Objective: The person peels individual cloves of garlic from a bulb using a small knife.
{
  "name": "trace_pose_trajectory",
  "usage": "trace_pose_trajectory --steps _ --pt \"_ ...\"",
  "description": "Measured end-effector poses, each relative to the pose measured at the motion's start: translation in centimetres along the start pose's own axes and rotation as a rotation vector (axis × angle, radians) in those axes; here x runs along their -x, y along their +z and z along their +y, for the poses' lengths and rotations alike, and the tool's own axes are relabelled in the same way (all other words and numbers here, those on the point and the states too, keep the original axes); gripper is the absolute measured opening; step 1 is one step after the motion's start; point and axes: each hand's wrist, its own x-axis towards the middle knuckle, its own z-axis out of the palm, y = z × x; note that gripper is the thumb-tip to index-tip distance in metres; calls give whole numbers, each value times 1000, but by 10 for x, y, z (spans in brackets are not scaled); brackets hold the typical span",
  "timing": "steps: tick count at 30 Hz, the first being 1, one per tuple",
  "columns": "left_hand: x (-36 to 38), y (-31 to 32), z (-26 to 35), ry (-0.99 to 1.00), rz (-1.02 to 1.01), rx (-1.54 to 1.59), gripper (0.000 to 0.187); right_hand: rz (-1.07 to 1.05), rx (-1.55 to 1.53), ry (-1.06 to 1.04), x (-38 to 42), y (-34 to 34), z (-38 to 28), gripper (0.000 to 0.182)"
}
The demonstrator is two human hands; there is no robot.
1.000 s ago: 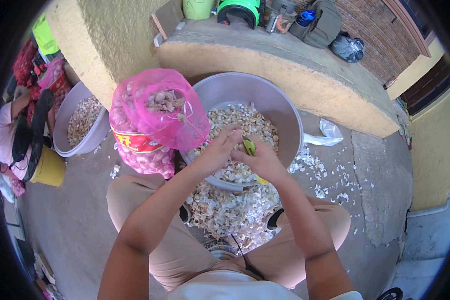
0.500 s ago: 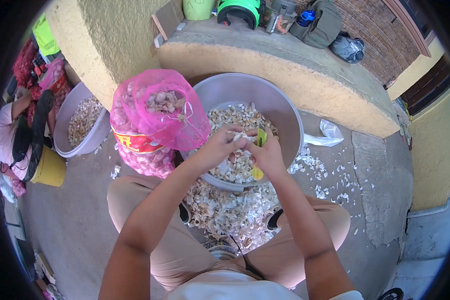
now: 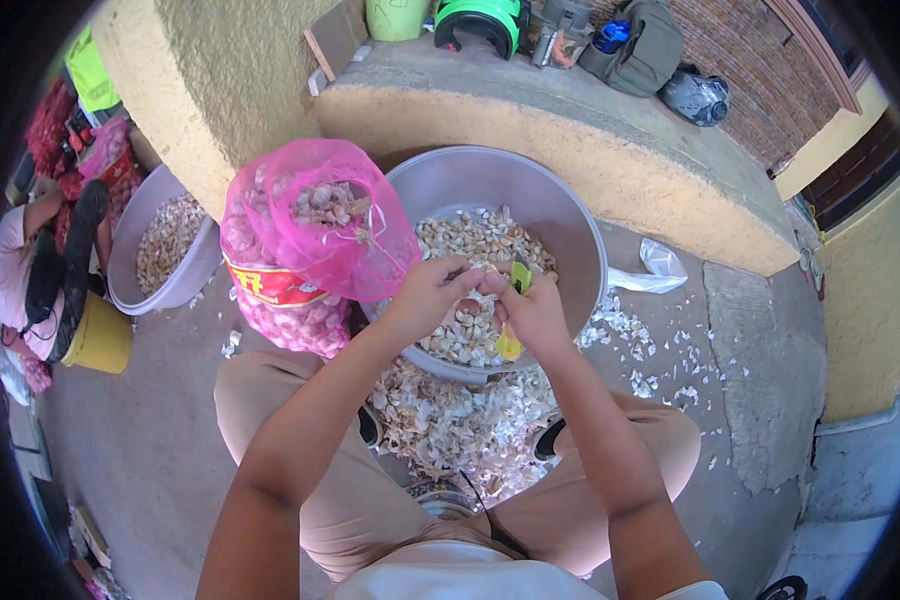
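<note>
Over the big grey-lilac tub (image 3: 582, 225), my hands meet at the fingertips. My left hand (image 3: 436, 298) is closed on a small piece of garlic, mostly hidden by the fingers. My right hand (image 3: 536, 312) grips a yellow and black cutter (image 3: 510, 346), whose ends show above and below the fist; its blade cannot be made out. Loose garlic cloves (image 3: 475, 232) cover the bottom of the tub. Left of it, against the rim, stands a pink mesh sack (image 3: 295, 225) full of garlic bulbs.
Papery garlic skins (image 3: 460, 425) are heaped between my feet and scattered rightward. A concrete ledge (image 3: 530, 100) runs behind the tub, bearing a green helmet (image 3: 480, 20) and a backpack (image 3: 645, 45). At left, another person (image 3: 35, 260) sits by a second tub (image 3: 175, 290).
My left hand has shifted slightly, and its fingers cover more of the garlic. In my right hand the yellow cutter has tilted a little.
</note>
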Motion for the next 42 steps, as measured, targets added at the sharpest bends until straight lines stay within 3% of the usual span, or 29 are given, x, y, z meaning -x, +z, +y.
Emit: trace_pose_trajectory --steps 6,9,11,18,24,30,33,36,39,42 --pt "1 -4 9 22 -20 -202 25 15 -111 -81 5 -1 -4 23" --pt "5 -3 17 -59 -47 79 24 19 -259 -46 6 -3 0 22" --pt "5 -4 16 0 -42 36 25 2 -339 11 8 -4 -11 22" --pt "2 -10 18 -130 9 201 27 -33 -336 69 7 -9 -16 20" --pt "1 -15 12 -153 -34 103 23 -61 -225 76 8 -10 -20 23" --pt "-4 -19 7 -57 -59 -127 20 -81 -160 83 8 -12 -24 24" --pt "-8 -25 9 -189 37 18 24 -46 -154 85 7 -16 -24 23" --pt "-15 -26 -6 -132 123 171 29 -36 -127 81 7 -19 -25 23" --pt "-18 -15 -19 238 153 -203 35 -72 -41 68 7 -19 -25 22" --pt "-11 -8 -4 457 8 -530 34 -88 30 66 7 -18 -22 22"
